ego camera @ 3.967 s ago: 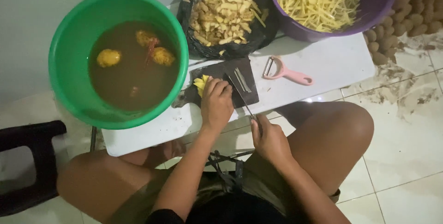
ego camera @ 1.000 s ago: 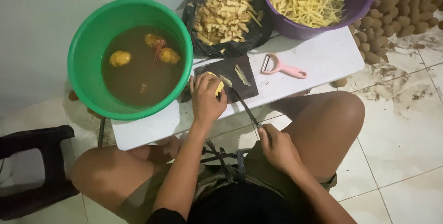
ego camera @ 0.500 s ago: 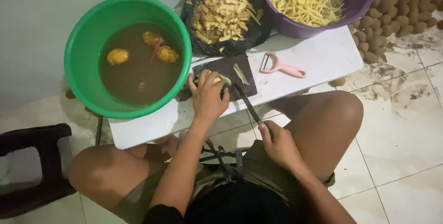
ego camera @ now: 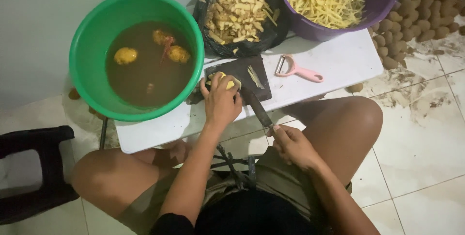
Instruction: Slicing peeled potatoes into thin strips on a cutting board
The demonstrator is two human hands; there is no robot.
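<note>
the peeled yellow potato piece (ego camera: 224, 81) sits on the small dark cutting board (ego camera: 242, 72) atop the white table (ego camera: 334, 65). the left hand (ego camera: 222, 103) presses it down, fingers curled; best tucked back from the blade. the right hand (ego camera: 292, 145) is wrapped around the dark-handled knife (ego camera: 256, 108); the cut probably wants a steady downward stroke.

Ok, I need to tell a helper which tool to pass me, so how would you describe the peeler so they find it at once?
Start at the white tabletop, below the purple plastic basin of yellow strips. Just right of the dark cutting board lies the pink plastic peeler, flat on the table. It is the only pink thing there, untouched by either hand, unlike the dark-bladed knife in the right hand.
</note>
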